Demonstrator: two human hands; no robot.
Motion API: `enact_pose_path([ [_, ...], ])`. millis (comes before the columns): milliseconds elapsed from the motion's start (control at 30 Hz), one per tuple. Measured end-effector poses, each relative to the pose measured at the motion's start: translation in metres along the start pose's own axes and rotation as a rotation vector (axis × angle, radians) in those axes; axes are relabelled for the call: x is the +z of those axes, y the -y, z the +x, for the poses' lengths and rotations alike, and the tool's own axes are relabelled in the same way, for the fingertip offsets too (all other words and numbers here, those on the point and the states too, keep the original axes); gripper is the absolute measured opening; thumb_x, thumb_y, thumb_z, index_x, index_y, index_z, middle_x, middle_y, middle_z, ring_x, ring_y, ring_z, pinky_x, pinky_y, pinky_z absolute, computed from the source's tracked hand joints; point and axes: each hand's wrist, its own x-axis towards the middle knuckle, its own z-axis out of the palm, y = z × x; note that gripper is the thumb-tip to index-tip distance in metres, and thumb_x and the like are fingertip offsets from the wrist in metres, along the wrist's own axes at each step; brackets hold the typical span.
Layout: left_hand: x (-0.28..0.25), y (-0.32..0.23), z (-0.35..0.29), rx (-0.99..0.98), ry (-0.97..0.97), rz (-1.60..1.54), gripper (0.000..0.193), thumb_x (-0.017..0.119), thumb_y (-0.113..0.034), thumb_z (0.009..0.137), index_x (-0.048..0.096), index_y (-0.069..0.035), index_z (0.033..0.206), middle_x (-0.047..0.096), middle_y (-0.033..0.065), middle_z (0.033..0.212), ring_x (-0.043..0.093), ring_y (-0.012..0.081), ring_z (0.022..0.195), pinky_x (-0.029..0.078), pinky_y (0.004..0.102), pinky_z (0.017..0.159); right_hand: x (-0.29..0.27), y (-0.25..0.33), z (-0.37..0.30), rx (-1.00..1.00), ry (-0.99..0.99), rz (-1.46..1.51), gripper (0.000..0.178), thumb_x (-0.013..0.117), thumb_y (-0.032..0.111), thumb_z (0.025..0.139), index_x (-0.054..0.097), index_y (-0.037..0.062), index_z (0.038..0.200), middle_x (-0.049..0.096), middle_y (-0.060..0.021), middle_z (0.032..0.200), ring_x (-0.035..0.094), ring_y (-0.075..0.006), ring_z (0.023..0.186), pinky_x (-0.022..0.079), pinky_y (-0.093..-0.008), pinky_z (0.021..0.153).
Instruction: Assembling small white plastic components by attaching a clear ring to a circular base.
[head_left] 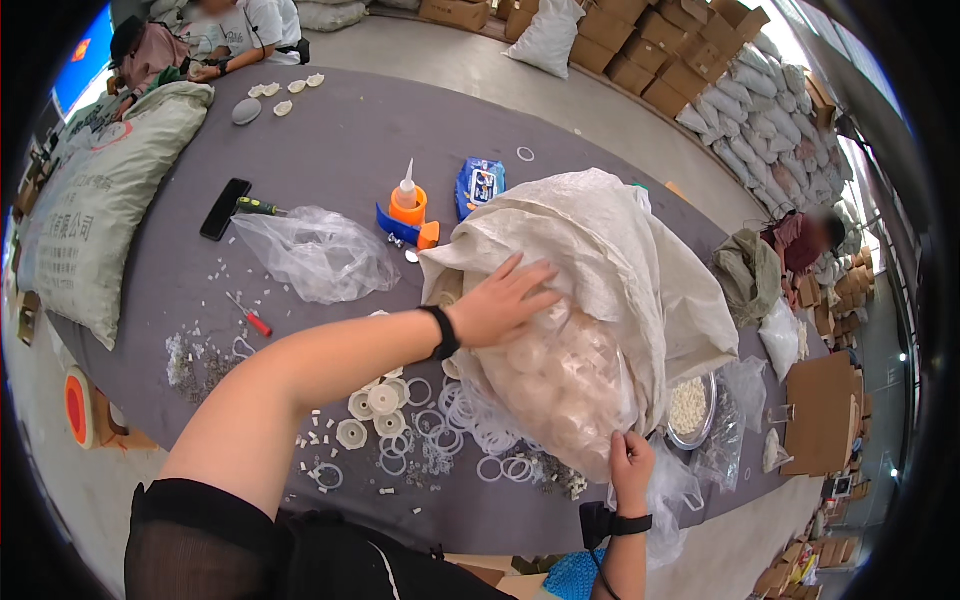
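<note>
My left hand (505, 300) lies flat, fingers spread open, on the top of the big white woven sack (600, 260), pressing its folded mouth. My right hand (632, 465) has its fingers closed, pinching the lower edge of the clear inner bag (565, 385) full of pale round plastic parts that bulges from the sack. The sack rests on the grey surface (340, 150), just past a scatter of white rings (470, 415) and small caps (375, 405). Further left lie a crumpled clear plastic bag (320, 255), a red-handled screwdriver (250, 317), and beyond it an orange glue bottle (407, 200).
</note>
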Motion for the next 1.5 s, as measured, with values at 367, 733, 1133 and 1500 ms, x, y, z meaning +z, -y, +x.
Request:
enact_pose_path([
  [367, 0.080, -0.046, -0.116, -0.005, 0.202, 0.028, 0.035, 0.064, -0.020, 0.069, 0.058, -0.006, 0.101, 0.056, 0.0058, 0.103, 0.049, 0.0244, 0.105, 0.035, 0.0370, 0.096, 0.018, 0.048, 0.027, 0.084, -0.064, -0.174, 0.031, 0.067, 0.026, 0.079, 0.055, -0.0022, 0.084, 0.056, -0.0167, 0.073, 0.056, -0.0274, 0.064, 0.045, -0.0355, 0.062],
  [733, 0.097, -0.027, -0.100, -0.147, 0.366, -0.366, 0.028, 0.051, -0.016, 0.073, 0.057, -0.001, 0.096, 0.059, 0.0188, 0.096, 0.057, 0.0356, 0.091, 0.046, 0.0439, 0.083, 0.021, 0.050, 0.037, 0.077, -0.127, 0.127, 0.032, 0.060, 0.020, 0.086, 0.049, -0.0020, 0.065, 0.052, -0.0074, 0.059, 0.046, -0.0141, 0.056, 0.035, -0.0300, 0.051],
  [1133, -0.005, -0.023, -0.023, -0.319, -0.077, -0.621, 0.009, 0.046, -0.011, 0.071, 0.049, -0.002, 0.071, 0.049, 0.0182, 0.066, 0.050, 0.0373, 0.065, 0.040, 0.0442, 0.057, -0.062, 0.000, 0.168, 0.105, -0.506, 0.591, 0.021, 0.055, 0.021, 0.090, 0.058, 0.0015, 0.082, 0.058, 0.0003, 0.078, 0.049, -0.0068, 0.068, 0.039, -0.0218, 0.064],
  [1500, 0.036, -0.038, -0.104, -0.443, 0.363, -0.637, 0.015, 0.053, -0.018, 0.076, 0.058, -0.006, 0.083, 0.059, 0.0116, 0.076, 0.058, 0.0285, 0.070, 0.047, 0.0368, 0.064, -0.069, -0.029, 0.162, 0.312, -0.531, 0.944, 0.024, 0.055, 0.021, 0.089, 0.058, -0.0021, 0.097, 0.061, -0.0093, 0.093, 0.059, -0.0175, 0.080, 0.048, -0.0291, 0.074],
])
